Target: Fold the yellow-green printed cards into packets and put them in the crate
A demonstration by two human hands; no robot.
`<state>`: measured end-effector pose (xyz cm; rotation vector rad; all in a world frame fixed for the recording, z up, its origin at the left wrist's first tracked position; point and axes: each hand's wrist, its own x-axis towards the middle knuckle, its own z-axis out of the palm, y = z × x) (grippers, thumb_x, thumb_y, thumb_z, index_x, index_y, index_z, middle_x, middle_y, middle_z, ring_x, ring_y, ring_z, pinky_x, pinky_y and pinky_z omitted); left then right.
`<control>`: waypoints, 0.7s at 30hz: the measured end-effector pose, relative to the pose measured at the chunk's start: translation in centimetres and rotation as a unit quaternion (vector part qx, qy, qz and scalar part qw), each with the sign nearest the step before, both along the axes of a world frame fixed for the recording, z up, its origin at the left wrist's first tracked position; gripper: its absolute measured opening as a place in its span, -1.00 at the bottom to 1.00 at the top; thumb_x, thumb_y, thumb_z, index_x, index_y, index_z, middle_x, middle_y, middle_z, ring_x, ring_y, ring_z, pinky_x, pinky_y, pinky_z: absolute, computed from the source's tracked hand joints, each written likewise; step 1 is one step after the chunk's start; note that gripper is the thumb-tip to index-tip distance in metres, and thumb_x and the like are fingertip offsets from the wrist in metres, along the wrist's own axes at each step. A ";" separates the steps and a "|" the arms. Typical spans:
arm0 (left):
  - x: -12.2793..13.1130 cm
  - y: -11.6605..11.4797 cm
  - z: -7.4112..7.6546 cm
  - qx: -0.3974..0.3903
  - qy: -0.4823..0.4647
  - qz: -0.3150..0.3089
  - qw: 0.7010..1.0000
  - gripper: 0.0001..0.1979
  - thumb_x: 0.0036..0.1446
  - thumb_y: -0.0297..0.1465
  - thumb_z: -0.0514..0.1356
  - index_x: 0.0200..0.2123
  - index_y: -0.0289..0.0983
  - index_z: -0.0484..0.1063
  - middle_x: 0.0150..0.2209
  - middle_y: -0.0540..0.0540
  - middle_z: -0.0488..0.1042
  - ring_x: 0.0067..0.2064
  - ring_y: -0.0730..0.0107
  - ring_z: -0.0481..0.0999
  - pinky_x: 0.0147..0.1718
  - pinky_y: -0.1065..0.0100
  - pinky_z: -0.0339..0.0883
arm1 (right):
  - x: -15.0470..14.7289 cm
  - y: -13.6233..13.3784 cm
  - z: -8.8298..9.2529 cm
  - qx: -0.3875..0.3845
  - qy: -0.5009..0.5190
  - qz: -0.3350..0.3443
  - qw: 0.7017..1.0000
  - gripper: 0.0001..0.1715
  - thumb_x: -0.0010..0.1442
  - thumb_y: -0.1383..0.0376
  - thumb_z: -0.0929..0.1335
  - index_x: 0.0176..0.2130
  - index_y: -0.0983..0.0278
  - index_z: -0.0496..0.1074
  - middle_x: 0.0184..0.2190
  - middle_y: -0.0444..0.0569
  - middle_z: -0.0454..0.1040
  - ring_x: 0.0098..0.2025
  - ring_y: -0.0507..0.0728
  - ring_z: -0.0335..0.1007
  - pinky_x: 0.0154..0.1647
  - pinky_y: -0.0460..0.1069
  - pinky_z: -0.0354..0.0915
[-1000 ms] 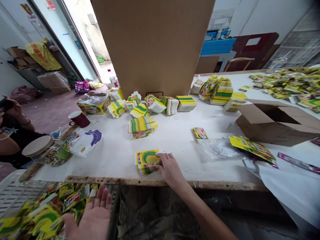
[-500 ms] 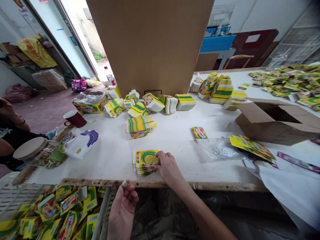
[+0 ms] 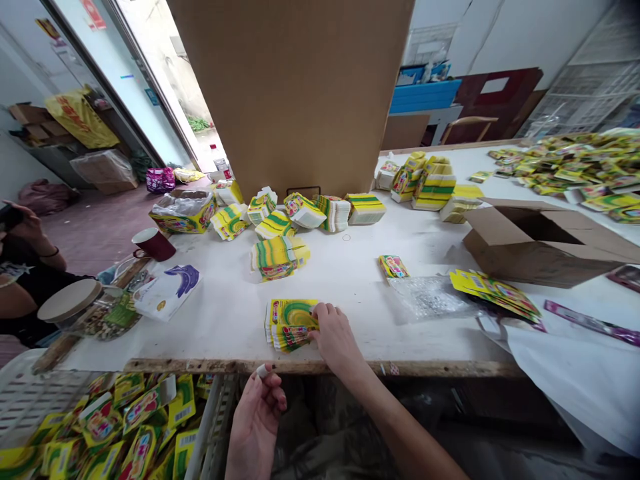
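Note:
A small stack of flat yellow-and-green printed cartons (image 3: 290, 320) lies near the table's front edge, the cartons slightly fanned out. My right hand (image 3: 336, 339) grips the stack's right edge between thumb and fingers. Below the table edge, my left hand (image 3: 257, 413) is palm up with loosely curled fingers and nothing in it. A white wrap covers the tip of one of its fingers. Just beyond the stack rests a bundle of similar cartons (image 3: 274, 257), leaning over in a row.
Several carton bundles (image 3: 367, 208) line the back, before a tall cardboard panel (image 3: 300, 93). An open cardboard box (image 3: 530, 250) and clear plastic bag (image 3: 430, 297) are at right. A crate (image 3: 213, 427) of filled-looking cartons, a jar (image 3: 95, 313) and a mug (image 3: 155, 245) are left. Another person's hand (image 3: 30, 230) shows.
My left hand has moved slightly to the right and down. My right hand stays at the stack's right edge, its grip shifted only a little. The view has turned slightly.

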<state>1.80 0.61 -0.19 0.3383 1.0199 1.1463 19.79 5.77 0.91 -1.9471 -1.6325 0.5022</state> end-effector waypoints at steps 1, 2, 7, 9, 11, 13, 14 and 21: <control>0.2 -0.2 0.0 0.003 0.002 0.001 1.000 -0.62 -0.04 -0.23 0.36 -0.16 -0.30 0.51 -0.36 -0.08 0.48 -0.43 0.48 0.43 -0.45 0.47 0.39 | 0.1 0.0 0.1 0.000 0.009 0.003 1.000 -0.69 0.04 0.52 0.41 -0.21 0.29 0.32 -0.20 0.09 0.45 -0.14 0.26 0.33 -0.10 0.11 0.24; 0.3 -0.3 -0.1 0.006 0.004 -0.003 1.000 -0.63 -0.02 -0.23 0.35 -0.17 -0.30 0.51 -0.36 -0.08 0.48 -0.43 0.48 0.43 -0.44 0.48 0.38 | 0.2 -0.1 0.3 0.001 0.019 0.008 1.000 -0.69 0.04 0.52 0.40 -0.22 0.28 0.30 -0.22 0.07 0.45 -0.15 0.24 0.35 -0.12 0.09 0.23; 1.3 -0.4 -0.5 0.071 0.024 -0.028 0.997 -0.56 -0.03 -0.14 0.34 -0.11 -0.24 0.48 -0.21 -0.16 0.52 -0.26 0.32 0.51 -0.32 0.38 0.43 | 0.4 -1.5 1.7 0.004 0.092 0.046 0.995 -0.71 0.07 0.45 0.37 -0.25 0.21 0.21 -0.37 -0.15 0.42 -0.34 0.10 0.36 -0.34 -0.06 0.18; 1.9 -0.1 -0.2 0.125 0.003 0.002 0.992 -0.47 -0.09 -0.10 0.37 -0.04 -0.17 0.45 -0.07 -0.16 0.48 -0.05 0.19 0.48 -0.14 0.29 0.42 | -0.3 -2.6 2.3 -0.006 0.156 0.094 0.983 -0.69 0.03 0.43 0.39 -0.28 0.20 0.20 -0.43 -0.20 0.37 -0.40 0.06 0.30 -0.41 -0.09 0.12; 2.5 0.4 0.7 0.146 -0.036 0.042 0.988 -0.45 -0.09 -0.04 0.34 -0.04 -0.13 0.44 -0.05 -0.12 0.46 0.03 0.14 0.42 -0.03 0.25 0.39 | -1.4 -3.8 2.6 -0.035 0.250 0.152 0.955 -0.64 -0.06 0.46 0.42 -0.32 0.20 0.20 -0.45 -0.22 0.33 -0.44 0.03 0.23 -0.46 -0.11 0.07; 3.2 0.9 2.1 0.148 -0.064 0.071 0.984 -0.50 -0.06 0.01 0.28 -0.11 -0.16 0.45 -0.17 -0.10 0.45 -0.07 0.18 0.44 -0.08 0.26 0.41 | -2.8 -4.8 2.7 -0.060 0.356 0.177 0.915 -0.60 -0.10 0.51 0.42 -0.35 0.21 0.19 -0.45 -0.23 0.30 -0.44 0.01 0.19 -0.48 -0.13 0.06; 3.4 1.2 2.8 0.153 -0.075 0.082 0.982 -0.53 -0.04 0.02 0.25 -0.16 -0.18 0.45 -0.24 -0.08 0.43 -0.15 0.23 0.44 -0.14 0.28 0.42 | -3.4 -5.2 2.7 -0.066 0.405 0.177 0.895 -0.58 -0.12 0.53 0.43 -0.35 0.21 0.18 -0.44 -0.23 0.28 -0.43 -0.01 0.17 -0.48 -0.14 0.07; 3.2 2.7 5.0 0.122 -0.046 0.131 0.983 -0.39 -0.24 0.23 0.25 -0.40 -0.20 0.38 -0.44 0.04 0.26 -0.42 0.45 0.28 -0.44 0.46 0.36 | -5.6 -5.6 1.8 -0.062 0.487 0.163 0.856 -0.42 -0.18 0.33 0.56 -0.19 0.24 0.29 -0.39 -0.22 0.29 -0.36 0.02 0.15 -0.35 -0.11 0.13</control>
